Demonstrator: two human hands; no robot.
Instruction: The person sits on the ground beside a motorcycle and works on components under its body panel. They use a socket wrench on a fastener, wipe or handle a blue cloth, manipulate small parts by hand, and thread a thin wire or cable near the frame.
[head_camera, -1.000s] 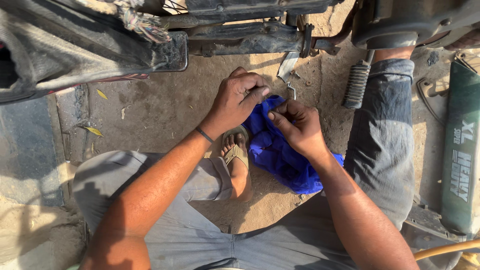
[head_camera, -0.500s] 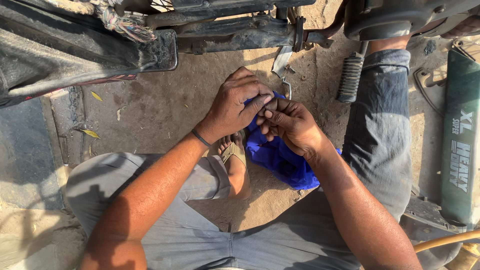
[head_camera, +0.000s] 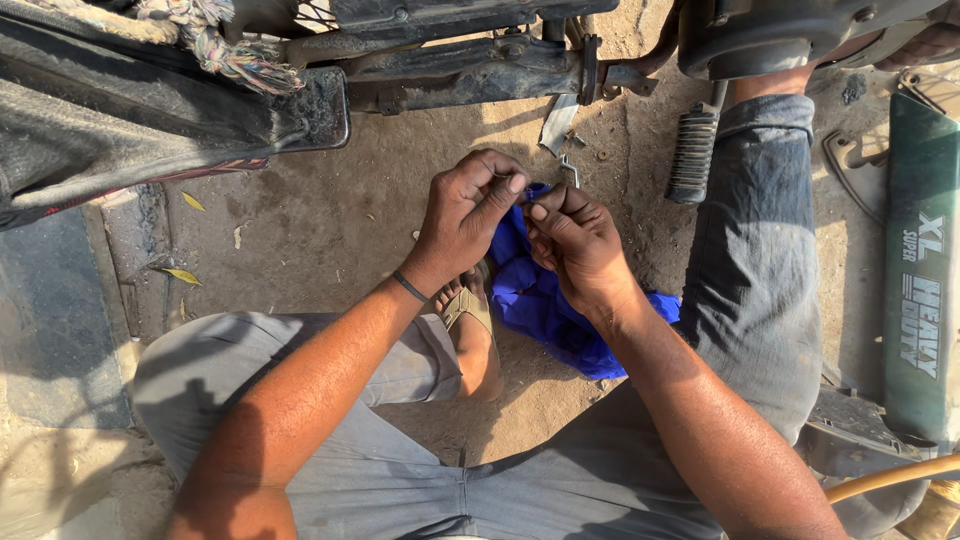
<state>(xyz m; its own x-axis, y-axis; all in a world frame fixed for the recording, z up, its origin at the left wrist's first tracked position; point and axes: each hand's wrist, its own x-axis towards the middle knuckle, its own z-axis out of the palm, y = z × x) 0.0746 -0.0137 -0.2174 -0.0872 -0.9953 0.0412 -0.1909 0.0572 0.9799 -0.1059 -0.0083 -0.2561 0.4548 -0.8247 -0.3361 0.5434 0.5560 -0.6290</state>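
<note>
Now pinching together at the fingertips: left hand and right hand, closer than a second ago, seemingly gripping something too small to make out. Just beneath, blue cloth on dirt ground. Farther off, footpeg and dark frame.

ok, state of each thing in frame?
left hand: fingertips pinched together, over the cloth
right hand: fingers curled, tips meeting the left hand's
blue cloth: crumpled on the ground
footpeg: hanging down
sandal: on the foot
</note>
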